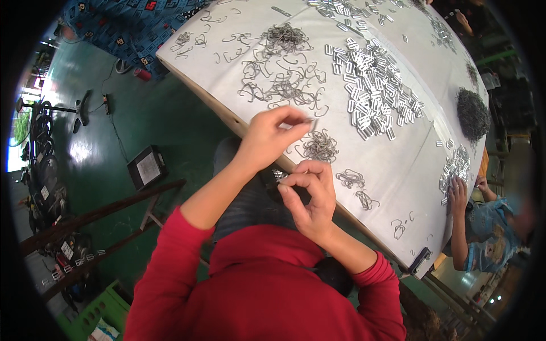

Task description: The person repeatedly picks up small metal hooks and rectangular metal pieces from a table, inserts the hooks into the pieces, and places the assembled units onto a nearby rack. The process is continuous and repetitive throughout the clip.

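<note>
My left hand (266, 136) is above the table's near edge, with thumb and fingertips pinched together. A small dark bit of metal shows at the fingertips, too blurred to name. Closer to my body, my right hand (314, 196) pinches a small shiny slotted metal buckle (278, 175) just off the table's edge. Between the hands on the white tabletop sits a small heap of bent wire hooks (321, 146). Farther off lie a looser spread of wire hooks (284, 85) and a large pile of flat slotted metal buckles (375, 88).
A dense dark heap (473, 115) lies at the table's right side. Another person's hand (458, 196) rests by a smaller buckle pile (455, 170). A black clamp (420, 261) grips the near right edge. A black tray (147, 167) stands on the green floor.
</note>
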A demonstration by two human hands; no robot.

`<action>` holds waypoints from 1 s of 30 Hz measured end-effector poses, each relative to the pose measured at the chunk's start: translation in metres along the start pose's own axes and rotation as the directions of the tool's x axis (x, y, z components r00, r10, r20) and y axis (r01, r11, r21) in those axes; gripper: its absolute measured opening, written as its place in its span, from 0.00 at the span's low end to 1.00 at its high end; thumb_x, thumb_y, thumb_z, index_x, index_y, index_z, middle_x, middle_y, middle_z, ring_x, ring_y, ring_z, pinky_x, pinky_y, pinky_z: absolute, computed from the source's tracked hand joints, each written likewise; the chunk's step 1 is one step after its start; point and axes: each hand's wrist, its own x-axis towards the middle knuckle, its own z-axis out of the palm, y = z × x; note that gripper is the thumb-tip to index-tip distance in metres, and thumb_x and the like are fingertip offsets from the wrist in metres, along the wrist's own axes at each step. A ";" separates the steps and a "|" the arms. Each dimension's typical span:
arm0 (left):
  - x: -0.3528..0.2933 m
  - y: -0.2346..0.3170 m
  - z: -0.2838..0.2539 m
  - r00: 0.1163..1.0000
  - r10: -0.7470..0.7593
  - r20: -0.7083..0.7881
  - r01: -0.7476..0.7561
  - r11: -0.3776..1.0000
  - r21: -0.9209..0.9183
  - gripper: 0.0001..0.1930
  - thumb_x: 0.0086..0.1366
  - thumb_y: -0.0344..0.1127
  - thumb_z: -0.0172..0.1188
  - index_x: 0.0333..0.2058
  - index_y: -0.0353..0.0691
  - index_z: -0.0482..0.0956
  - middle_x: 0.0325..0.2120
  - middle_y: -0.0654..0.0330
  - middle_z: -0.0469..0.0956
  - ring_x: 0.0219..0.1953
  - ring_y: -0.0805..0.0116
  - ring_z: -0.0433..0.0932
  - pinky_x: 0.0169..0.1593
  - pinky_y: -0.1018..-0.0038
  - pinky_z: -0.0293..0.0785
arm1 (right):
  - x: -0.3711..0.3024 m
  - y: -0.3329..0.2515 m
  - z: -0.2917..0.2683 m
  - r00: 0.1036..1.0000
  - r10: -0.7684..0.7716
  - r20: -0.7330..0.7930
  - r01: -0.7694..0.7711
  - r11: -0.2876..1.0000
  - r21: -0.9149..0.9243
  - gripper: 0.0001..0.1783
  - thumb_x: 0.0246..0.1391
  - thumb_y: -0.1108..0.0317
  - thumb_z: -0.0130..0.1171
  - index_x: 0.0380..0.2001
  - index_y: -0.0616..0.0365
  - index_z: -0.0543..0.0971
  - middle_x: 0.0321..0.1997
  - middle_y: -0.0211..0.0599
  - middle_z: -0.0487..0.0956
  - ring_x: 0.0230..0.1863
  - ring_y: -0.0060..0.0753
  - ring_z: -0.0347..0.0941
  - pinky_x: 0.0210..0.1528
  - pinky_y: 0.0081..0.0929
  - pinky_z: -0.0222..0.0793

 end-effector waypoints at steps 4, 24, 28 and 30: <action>-0.059 0.006 -0.023 0.981 -0.156 -0.112 0.118 0.950 -0.289 0.07 0.59 0.27 0.60 0.35 0.31 0.78 0.32 0.60 0.80 0.35 0.77 0.77 0.41 0.79 0.73 | 0.004 0.006 0.011 1.000 0.024 -0.016 -0.023 0.999 0.040 0.07 0.45 0.76 0.64 0.30 0.60 0.78 0.38 0.38 0.69 0.38 0.33 0.67 0.39 0.25 0.66; -0.096 0.000 -0.047 0.933 -0.050 -0.356 -0.037 0.972 -0.232 0.05 0.59 0.25 0.60 0.35 0.31 0.79 0.33 0.60 0.80 0.34 0.78 0.77 0.40 0.83 0.73 | 0.023 0.003 0.060 0.999 0.034 0.025 -0.035 0.998 0.043 0.07 0.45 0.77 0.64 0.30 0.60 0.78 0.39 0.38 0.68 0.38 0.33 0.69 0.40 0.25 0.68; -0.097 -0.008 -0.052 0.929 -0.013 -0.371 -0.061 0.980 -0.188 0.05 0.56 0.25 0.63 0.33 0.33 0.80 0.35 0.58 0.80 0.35 0.75 0.77 0.40 0.80 0.74 | 0.023 0.006 0.067 0.997 0.065 0.035 -0.066 0.998 0.018 0.07 0.45 0.78 0.64 0.30 0.60 0.77 0.39 0.37 0.68 0.38 0.32 0.69 0.39 0.26 0.68; -0.095 -0.011 -0.056 0.897 0.153 -0.414 -0.146 0.988 0.049 0.05 0.55 0.24 0.63 0.32 0.34 0.81 0.37 0.57 0.79 0.36 0.73 0.78 0.41 0.78 0.74 | 0.023 0.006 0.070 0.996 0.078 0.036 -0.078 0.997 -0.004 0.07 0.45 0.78 0.64 0.30 0.60 0.77 0.39 0.37 0.68 0.38 0.32 0.69 0.39 0.26 0.68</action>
